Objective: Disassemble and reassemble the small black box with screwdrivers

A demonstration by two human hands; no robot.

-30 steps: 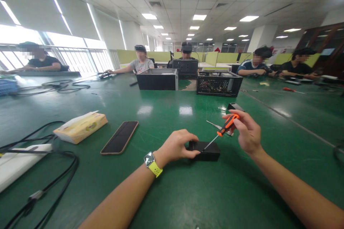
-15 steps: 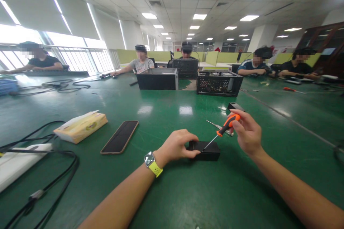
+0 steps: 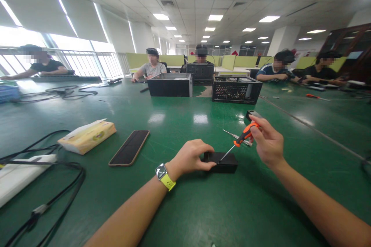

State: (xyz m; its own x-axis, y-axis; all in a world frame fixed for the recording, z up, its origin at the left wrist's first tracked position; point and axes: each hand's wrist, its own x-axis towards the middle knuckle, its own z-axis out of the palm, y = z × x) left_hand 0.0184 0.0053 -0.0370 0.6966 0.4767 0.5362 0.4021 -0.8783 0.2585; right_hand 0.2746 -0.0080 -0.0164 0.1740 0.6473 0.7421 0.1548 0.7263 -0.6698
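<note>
The left hand (image 3: 189,157) is clamped over the left end of a small black rectangular box (image 3: 223,162), which lies flat on the green table (image 3: 185,208) just in front of the person. The curled fingers cover that end of the box, so its edge there is hidden. The right hand (image 3: 268,142) pinches the orange-handled screwdriver (image 3: 242,136) between thumb and fingertips. The thin shaft slants down to the box's top, and the tip seems to touch it, though what it meets is too small to make out.

A thin silver tool (image 3: 230,134) lies on the table behind the shaft, partly crossed by it. A small black block (image 3: 252,115) sits half hidden behind the right fingers. To the left lie a dark flat phone (image 3: 129,147) and a yellow tissue pack (image 3: 87,136). Farther left, black cables (image 3: 52,197) run out of view.
</note>
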